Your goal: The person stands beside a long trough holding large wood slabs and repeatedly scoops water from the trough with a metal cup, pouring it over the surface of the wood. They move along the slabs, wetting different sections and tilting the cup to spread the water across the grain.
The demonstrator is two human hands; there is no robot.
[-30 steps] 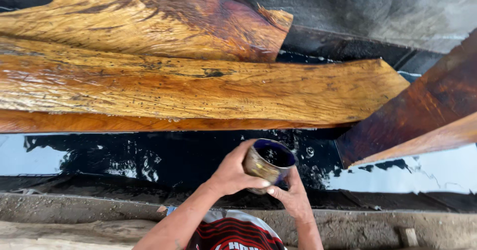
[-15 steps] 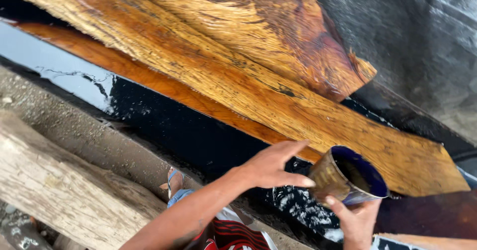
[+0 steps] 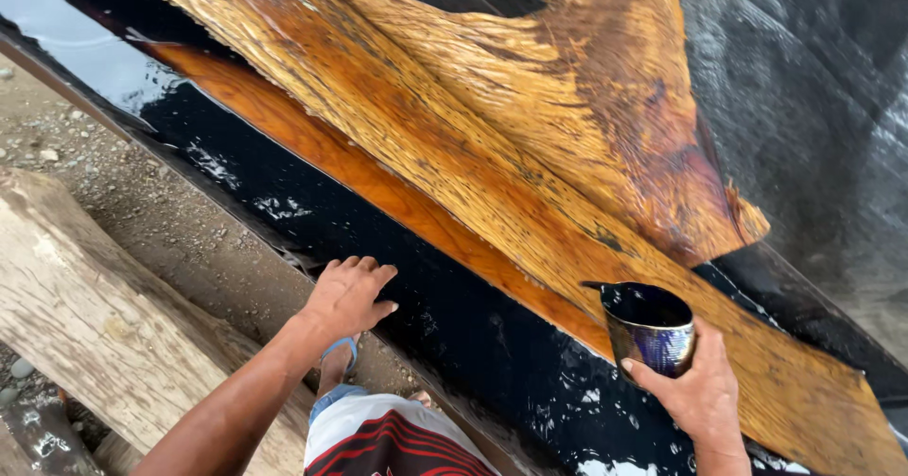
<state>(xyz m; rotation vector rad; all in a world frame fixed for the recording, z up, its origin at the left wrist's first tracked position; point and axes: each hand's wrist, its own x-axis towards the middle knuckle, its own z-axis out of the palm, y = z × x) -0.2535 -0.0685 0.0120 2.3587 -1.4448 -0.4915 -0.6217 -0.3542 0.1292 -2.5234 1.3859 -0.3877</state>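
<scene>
My right hand [image 3: 698,391] grips a dark, stained cup [image 3: 651,329] from below, holding it upright over the lower edge of a long wet wooden slab [image 3: 492,183]. The cup's inside looks dark and wet. My left hand [image 3: 348,294] rests palm down, fingers spread, on the rim of a black plastic-lined trough [image 3: 284,213] filled with dark liquid. A second, broader piece of golden-brown wood [image 3: 586,107] lies across the slab, its tip pointing right.
A pale rough timber beam [image 3: 104,325] lies on gravelly ground [image 3: 142,202] at the left. Black plastic sheeting [image 3: 813,126] covers the upper right. My leg in red patterned shorts [image 3: 388,438] and a blue sandal [image 3: 342,348] show at the bottom.
My left hand has let go of the cup and dropped onto the trough's rim. The right hand alone now holds the cup, further right. The view has swung left and tilted.
</scene>
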